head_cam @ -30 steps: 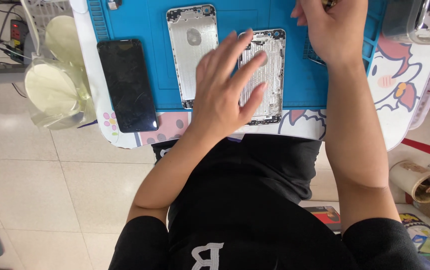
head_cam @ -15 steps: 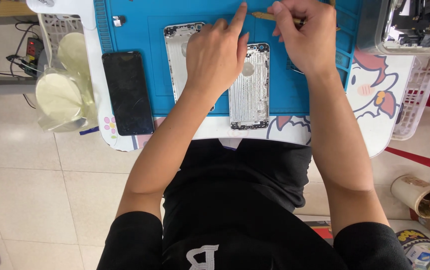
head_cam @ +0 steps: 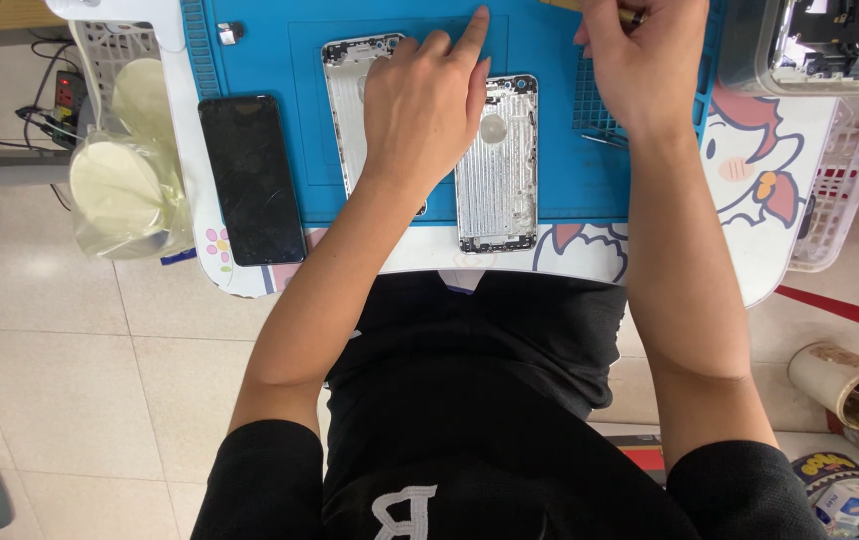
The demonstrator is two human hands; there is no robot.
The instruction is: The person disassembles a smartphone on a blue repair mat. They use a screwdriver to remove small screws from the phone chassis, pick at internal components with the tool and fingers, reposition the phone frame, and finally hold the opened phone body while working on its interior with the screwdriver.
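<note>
While the left hand (head_cam: 427, 105) lies flat, its grip released, across two bare silver phone housings (head_cam: 497, 165) on the blue mat (head_cam: 249, 50), the right hand (head_cam: 639, 60) pinches a slim tool (head_cam: 589, 8). Both shells look stripped; reassembly seemingly remains. A dark phone (head_cam: 252, 180) lies alongside on the counter (head_cam: 779, 220).

- Small white desk (head_cam: 649, 262) with a cartoon print at 3 o'clock, standing on a pale tiled floor (head_cam: 69, 390).
- Blue work mat (head_cam: 559, 190) covering the middle, running toward 12 o'clock.
- Black phone (head_cam: 252, 180) at 9 o'clock, half on the mat's edge.
- White basket (head_cam: 829, 190) at 3 o'clock.
</note>
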